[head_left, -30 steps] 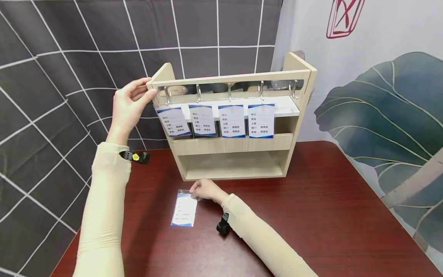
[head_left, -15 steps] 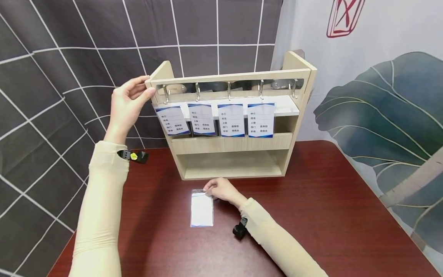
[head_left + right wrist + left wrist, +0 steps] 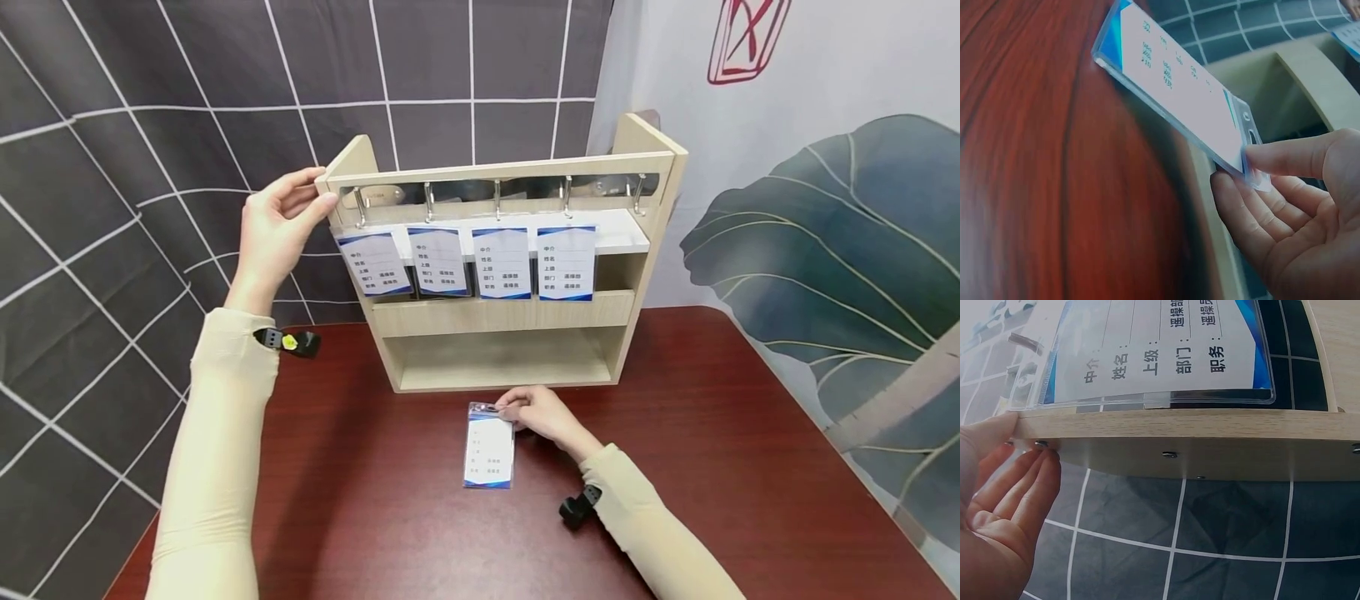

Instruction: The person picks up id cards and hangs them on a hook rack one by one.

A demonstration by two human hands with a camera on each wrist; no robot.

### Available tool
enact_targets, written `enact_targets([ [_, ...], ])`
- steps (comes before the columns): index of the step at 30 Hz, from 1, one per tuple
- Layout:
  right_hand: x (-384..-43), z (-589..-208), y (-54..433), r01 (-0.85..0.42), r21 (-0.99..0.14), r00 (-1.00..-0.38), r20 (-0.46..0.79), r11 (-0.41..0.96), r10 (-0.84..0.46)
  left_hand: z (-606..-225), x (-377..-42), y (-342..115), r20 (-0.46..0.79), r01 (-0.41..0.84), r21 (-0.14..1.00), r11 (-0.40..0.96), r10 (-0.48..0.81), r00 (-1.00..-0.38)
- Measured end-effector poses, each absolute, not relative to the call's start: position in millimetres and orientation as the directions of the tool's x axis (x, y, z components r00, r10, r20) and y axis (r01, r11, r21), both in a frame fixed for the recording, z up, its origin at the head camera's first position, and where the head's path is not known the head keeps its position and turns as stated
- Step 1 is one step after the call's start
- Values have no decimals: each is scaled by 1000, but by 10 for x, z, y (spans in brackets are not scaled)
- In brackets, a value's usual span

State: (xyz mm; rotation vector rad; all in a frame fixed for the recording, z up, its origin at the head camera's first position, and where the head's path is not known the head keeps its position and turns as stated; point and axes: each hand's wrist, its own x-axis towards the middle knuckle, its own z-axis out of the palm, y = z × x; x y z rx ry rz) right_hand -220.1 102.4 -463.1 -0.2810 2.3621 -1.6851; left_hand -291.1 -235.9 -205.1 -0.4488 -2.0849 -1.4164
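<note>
In the head view, my right hand (image 3: 551, 417) pinches the top corner of a clear-sleeved ID badge (image 3: 489, 454), over the table in front of the rack. The right wrist view has the thumb on the front of the badge (image 3: 1172, 87) near its slotted top, with fingers behind. My left hand (image 3: 277, 229) holds the upper left corner of a pale wooden rack (image 3: 502, 312). In the left wrist view, the left thumb lies at the front edge and the fingers (image 3: 1029, 494) touch the outer side panel. Several matching badges (image 3: 502, 262) hang in a row from the rack's hooks.
The rightmost metal hook (image 3: 638, 196) is bare. Below the badges are a white shelf (image 3: 622, 233) and an open lower compartment (image 3: 502, 358). A dark red table (image 3: 675, 450) bears the rack, with a grey gridded backdrop (image 3: 435, 50) behind.
My right hand has moved to the right along the table's front area, carrying the badge from below the rack's left end to below its middle. The left hand stays at the rack's corner.
</note>
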Motion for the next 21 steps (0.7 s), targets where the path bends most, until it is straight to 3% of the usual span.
enact_targets([
  [21,-2072,-4335,2164,-41,-949,-989,-6,312,-147,-2055,-2905,-2359,631,567,723,394,-44,-775],
])
